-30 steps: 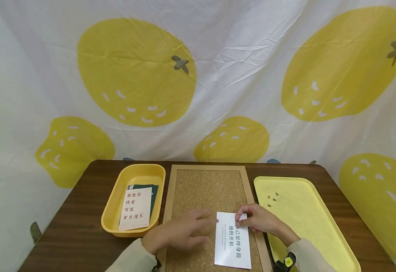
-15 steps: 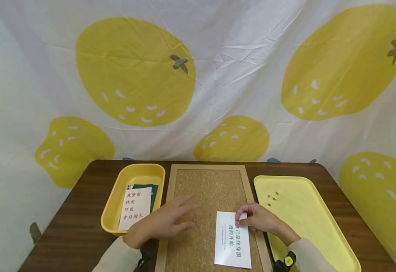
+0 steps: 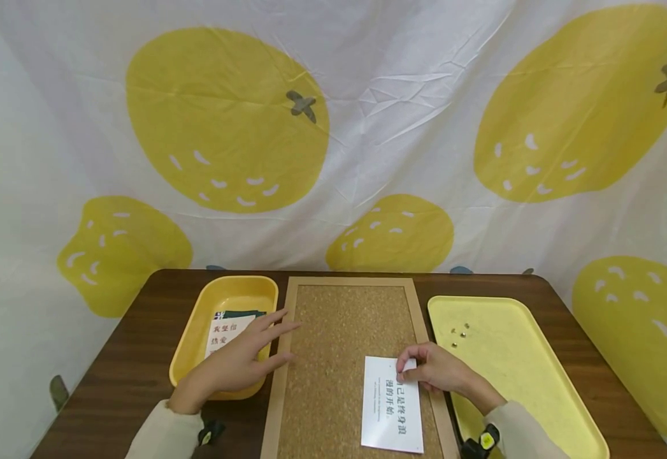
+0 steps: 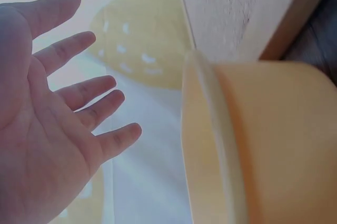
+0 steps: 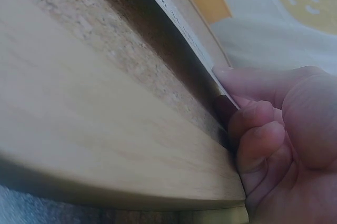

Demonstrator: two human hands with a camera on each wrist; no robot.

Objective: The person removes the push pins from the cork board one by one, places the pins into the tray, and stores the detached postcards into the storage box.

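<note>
My right hand [image 3: 439,370] pinches the upper right part of a white card [image 3: 387,414] printed with dark characters. In the right wrist view the card [image 5: 181,27] stands slightly off the cork surface, thumb on one side and curled fingers [image 5: 258,140] at the other. Under it lies a wood-framed corkboard [image 3: 350,325]. With fingers spread and nothing in it, my left hand [image 3: 236,363] hovers over the right side of a yellow bin [image 3: 188,338]. Inside the bin, a pale card with red characters [image 3: 224,329] overlaps a dark green card [image 3: 241,313]; the hand partly hides both.
A pale yellow tray [image 3: 516,370] stands right of the board, with several small metallic pieces [image 3: 454,345] near its far left corner. Everything rests on a dark wooden table [image 3: 109,376]. A lemon-patterned cloth [image 3: 385,146] hangs behind it.
My left hand has moved left, from beside the white card, across the corkboard, to above the yellow bin. The right hand and white card have stayed in place.
</note>
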